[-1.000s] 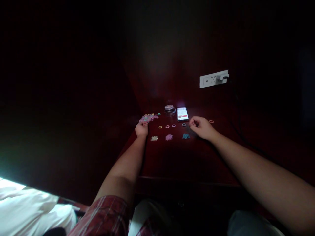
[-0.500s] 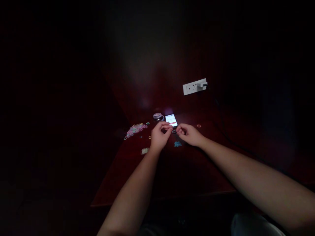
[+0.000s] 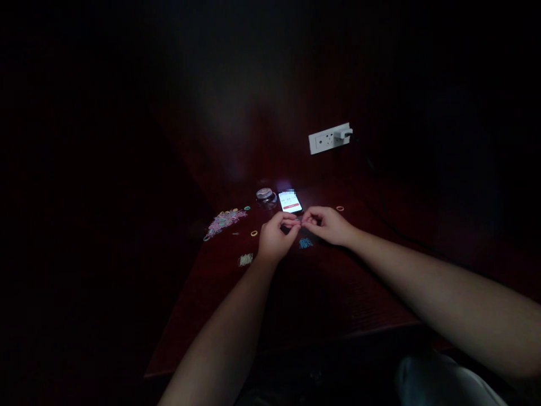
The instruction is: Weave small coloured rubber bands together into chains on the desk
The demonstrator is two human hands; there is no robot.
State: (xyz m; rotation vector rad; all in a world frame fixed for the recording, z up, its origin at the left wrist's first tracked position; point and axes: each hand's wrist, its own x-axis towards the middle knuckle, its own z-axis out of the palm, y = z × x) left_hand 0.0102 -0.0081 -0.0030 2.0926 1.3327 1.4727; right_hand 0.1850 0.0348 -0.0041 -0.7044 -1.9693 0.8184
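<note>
My left hand (image 3: 276,234) and my right hand (image 3: 325,224) meet fingertip to fingertip above the table, just in front of a lit phone (image 3: 290,202). Both are closed in a pinch on a small blue-grey elastic band (image 3: 298,219), mostly covered by the fingers. Below my right hand lies a small heap of blue elastic bands (image 3: 305,243). Left of my left wrist is a bundle of pale yellow bands (image 3: 245,259). A single yellow band (image 3: 254,233) rests beside my left hand, and a pinkish-orange band (image 3: 340,208) lies beyond my right hand.
A large pile of mixed coloured bands (image 3: 224,223) spreads near the left table edge. A round clear jar (image 3: 266,197) stands beside the phone. On the back panel is a white socket (image 3: 329,139) with a plug and dark cable. The surroundings are very dark.
My hands have come together, closing the gap between their fingertips. The ring that showed at my right fingertips is now mostly hidden between both hands. The view has shifted slightly.
</note>
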